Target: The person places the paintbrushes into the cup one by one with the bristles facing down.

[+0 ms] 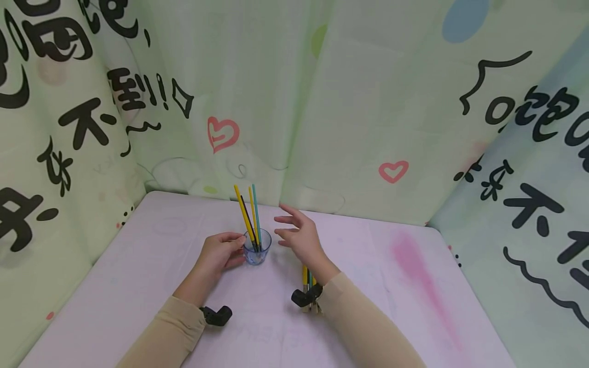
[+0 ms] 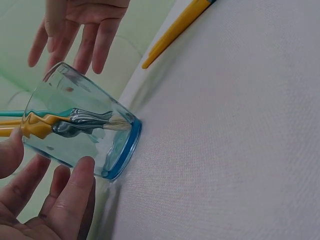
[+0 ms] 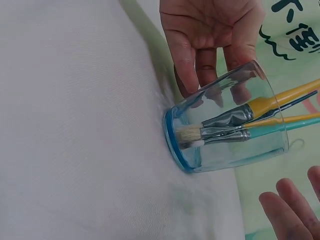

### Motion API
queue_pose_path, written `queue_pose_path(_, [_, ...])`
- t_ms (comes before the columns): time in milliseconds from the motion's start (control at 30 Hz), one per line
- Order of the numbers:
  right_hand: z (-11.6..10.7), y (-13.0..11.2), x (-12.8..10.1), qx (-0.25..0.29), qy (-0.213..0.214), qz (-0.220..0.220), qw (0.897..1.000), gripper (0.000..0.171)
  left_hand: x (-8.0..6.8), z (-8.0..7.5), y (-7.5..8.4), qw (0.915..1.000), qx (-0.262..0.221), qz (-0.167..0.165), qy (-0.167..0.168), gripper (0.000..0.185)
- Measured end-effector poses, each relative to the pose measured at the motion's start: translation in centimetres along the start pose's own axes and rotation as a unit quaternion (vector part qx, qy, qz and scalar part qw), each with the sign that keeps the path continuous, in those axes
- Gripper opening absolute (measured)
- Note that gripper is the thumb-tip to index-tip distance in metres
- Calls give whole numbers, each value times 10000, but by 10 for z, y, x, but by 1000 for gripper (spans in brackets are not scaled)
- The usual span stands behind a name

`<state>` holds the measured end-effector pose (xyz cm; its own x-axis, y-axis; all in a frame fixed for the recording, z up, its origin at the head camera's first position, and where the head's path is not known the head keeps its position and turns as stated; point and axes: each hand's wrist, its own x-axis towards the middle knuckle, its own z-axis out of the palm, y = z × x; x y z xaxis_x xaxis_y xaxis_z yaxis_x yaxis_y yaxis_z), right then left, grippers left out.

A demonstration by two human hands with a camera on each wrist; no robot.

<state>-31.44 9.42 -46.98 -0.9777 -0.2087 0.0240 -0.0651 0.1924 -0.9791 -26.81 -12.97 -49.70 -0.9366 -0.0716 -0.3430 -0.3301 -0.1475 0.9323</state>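
Observation:
A clear glass cup with a blue base stands upright on the table. Several paintbrushes with yellow, dark and teal handles lean in it, bristles down. On its left side my left hand holds the cup, thumb near the rim and fingers along the wall. My right hand is just right of the cup, fingers spread and apart from it, with nothing in them. More paintbrushes lie on the table beneath my right wrist, partly hidden by it; one yellow handle shows in the left wrist view.
The pale pink table has a darker pink streak on its right. A light green curtain with black writing and hearts closes in the back and both sides. A black camera sits on my left wrist, another camera on my right.

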Motion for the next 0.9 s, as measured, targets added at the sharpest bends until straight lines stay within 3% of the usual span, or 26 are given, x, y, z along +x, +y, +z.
queue_pose_path(567, [-32, 10, -25, 225, 175, 332, 9990, 71, 4, 1, 0, 9999, 78, -102, 85, 32])
queue_pose_path(900, [-49, 15, -42, 77, 262, 610, 9978, 72, 3, 2, 0, 9999, 44, -93, 61, 30])
